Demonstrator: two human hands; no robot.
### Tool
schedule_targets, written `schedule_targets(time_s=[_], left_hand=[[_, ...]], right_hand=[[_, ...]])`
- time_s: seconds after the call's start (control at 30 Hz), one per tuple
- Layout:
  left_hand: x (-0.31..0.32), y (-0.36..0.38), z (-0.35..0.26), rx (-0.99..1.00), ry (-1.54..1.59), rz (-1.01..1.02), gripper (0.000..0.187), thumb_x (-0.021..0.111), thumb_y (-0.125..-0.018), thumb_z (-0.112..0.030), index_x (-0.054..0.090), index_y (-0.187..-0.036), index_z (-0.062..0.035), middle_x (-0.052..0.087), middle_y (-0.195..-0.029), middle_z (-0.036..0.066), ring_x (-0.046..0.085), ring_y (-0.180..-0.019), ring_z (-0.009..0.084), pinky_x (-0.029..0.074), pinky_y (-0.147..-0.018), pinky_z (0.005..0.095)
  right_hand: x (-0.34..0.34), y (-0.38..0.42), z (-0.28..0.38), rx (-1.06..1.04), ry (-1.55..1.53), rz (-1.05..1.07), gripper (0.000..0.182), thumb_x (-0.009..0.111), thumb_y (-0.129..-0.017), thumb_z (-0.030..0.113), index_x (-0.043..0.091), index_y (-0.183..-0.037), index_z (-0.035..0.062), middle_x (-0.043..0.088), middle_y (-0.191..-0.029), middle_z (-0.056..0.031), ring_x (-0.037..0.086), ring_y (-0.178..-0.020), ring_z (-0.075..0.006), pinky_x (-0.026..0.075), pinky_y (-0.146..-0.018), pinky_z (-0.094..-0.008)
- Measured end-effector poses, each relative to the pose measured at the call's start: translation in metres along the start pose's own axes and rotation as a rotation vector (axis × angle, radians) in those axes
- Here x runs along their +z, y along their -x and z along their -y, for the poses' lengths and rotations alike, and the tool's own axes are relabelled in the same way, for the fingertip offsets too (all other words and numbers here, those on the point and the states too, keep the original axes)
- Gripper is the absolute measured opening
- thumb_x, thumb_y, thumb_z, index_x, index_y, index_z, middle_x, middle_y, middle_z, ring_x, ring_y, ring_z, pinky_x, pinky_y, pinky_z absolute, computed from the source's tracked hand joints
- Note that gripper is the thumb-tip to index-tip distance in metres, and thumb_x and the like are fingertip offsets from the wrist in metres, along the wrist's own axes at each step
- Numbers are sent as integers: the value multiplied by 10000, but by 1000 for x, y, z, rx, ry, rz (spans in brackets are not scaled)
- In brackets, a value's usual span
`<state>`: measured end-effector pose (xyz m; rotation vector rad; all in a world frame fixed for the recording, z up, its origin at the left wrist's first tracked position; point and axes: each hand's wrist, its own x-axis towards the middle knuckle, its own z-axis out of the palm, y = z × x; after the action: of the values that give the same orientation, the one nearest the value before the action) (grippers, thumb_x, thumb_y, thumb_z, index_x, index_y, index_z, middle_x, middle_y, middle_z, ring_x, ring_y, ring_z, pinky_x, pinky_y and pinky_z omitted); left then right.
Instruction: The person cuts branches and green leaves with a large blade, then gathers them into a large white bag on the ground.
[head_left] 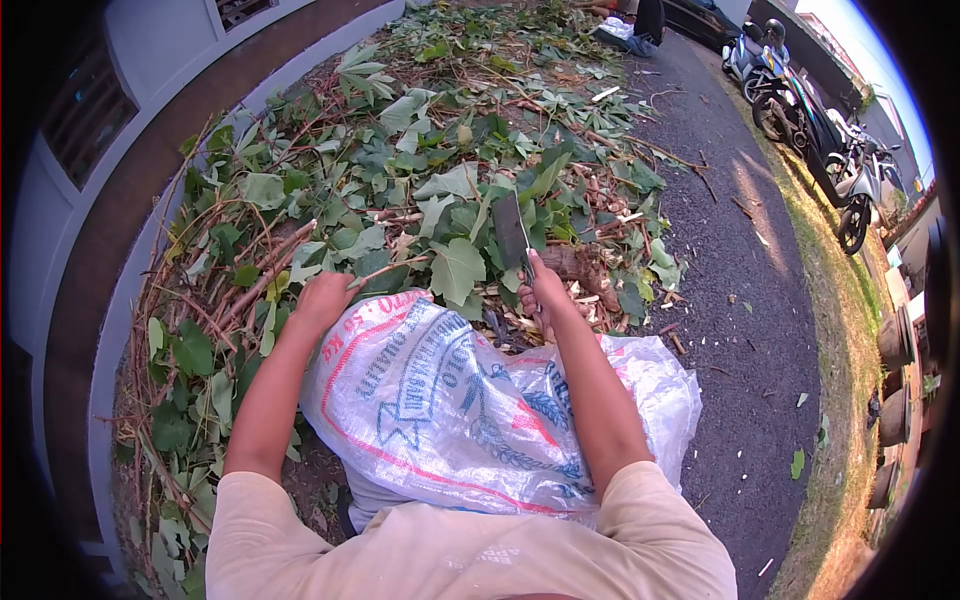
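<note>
Beside the leaf pile [455,183], cleaver [511,232] and stalk [397,266] in hand.
Left hand [326,298] pinches the stalk, right hand [545,286] clamps the cleaver; a glancing stroke could cut fingers.

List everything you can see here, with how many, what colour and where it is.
Leafy cuttings: too many to count, green and brown, heaped ahead
Thick log: one, brown, in the heap beside the right hand
Sack: one, white with red and blue print, over the lap
Stem: one, light brown, in the left hand
Cleaver: one, dark blade, in the right hand
Wall: one, pale grey, left
Path: one, dark grey, right
Grass: one strip, yellow-green, beyond the path
Motorcycles: at least three, mixed colours, upper right
Pots: several, brownish, far right
Shirt: one, beige, bottom
Left hand, right hand: two, bare, centre
</note>
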<state>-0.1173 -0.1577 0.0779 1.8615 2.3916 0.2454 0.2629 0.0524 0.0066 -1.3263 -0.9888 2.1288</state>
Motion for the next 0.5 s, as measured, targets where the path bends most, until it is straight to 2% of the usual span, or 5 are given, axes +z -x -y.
schedule_targets(time_s=[0.07,0.27,0.33,0.37,0.5], left_hand=[[5,-5,3,-6,3,25,386,656,-1018,-405,774,-997,-38,730,-925,273,710,-917,478,561,-850,568],[32,-14,23,-26,47,116,390,646,-1026,-385,779,-1003,-19,734,-974,288,708,-934,482,557,-870,565],[27,-21,18,-35,64,120,363,669,-1001,-347,776,-1024,-1,729,-990,307,706,-975,488,552,-906,557],[36,-25,22,-26,60,104,363,669,-1001,-347,776,-1024,-1,729,-990,307,706,-975,488,552,-906,557],[58,-18,40,-56,27,170,357,694,-962,-347,774,-1038,-7,721,-1014,324,702,-1018,495,546,-925,558]], right_hand=[[12,20,24,40,-156,19,579,447,-1060,706,504,-954,140,415,-639,25,330,-470,-89,264,-443,-262],[58,26,1,-803,-271,-133,652,397,-1066,720,515,-953,89,450,-641,0,368,-461,-109,311,-432,-283],[40,-40,-67,-265,191,-110,699,394,-1059,729,536,-934,56,492,-634,-35,398,-450,-150,349,-433,-330],[38,-37,-74,53,66,13,720,405,-1057,722,555,-931,30,511,-617,-60,441,-448,-190,383,-436,-374],[48,-20,-52,-62,94,-13,677,431,-1070,680,565,-941,29,500,-610,-55,471,-463,-185,388,-448,-368]])
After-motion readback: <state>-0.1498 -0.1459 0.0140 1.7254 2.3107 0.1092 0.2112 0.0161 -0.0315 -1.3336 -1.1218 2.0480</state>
